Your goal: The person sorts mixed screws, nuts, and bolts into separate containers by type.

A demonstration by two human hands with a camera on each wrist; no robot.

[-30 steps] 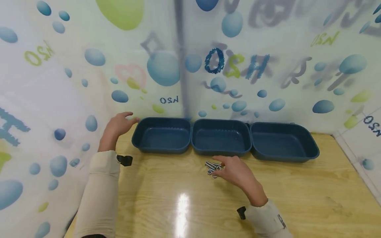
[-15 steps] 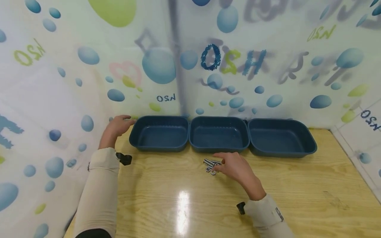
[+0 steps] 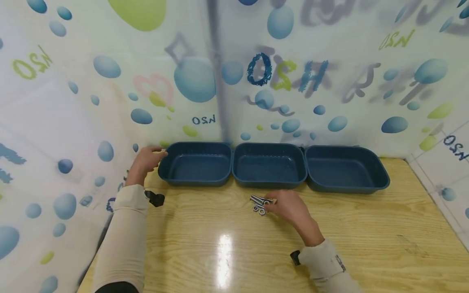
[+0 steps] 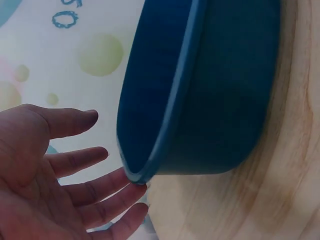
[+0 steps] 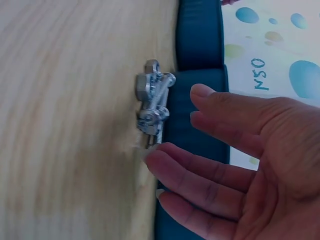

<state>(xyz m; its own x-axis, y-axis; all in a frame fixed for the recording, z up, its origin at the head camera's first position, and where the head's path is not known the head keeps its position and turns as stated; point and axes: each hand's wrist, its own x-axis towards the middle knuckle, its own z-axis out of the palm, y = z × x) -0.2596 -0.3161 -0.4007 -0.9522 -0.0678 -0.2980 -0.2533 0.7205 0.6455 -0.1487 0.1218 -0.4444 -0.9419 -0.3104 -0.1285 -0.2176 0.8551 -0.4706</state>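
Head: bolts (image 3: 256, 199) beside right hand (image 3: 290, 207).

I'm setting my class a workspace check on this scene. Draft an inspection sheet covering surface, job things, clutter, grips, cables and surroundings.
Surface: wooden table, with a bright reflection.
Job things: left tray, middle tray and right tray, blue, in a row, nothing seen inside; metal bolts and nuts together in front of the middle tray.
Clutter: nothing seen.
Grips: left hand at the left tray's corner; right hand beside the bolts, contact unclear.
Cables: nothing seen.
Surroundings: wall sheet printed with blue and green drops and lettering.
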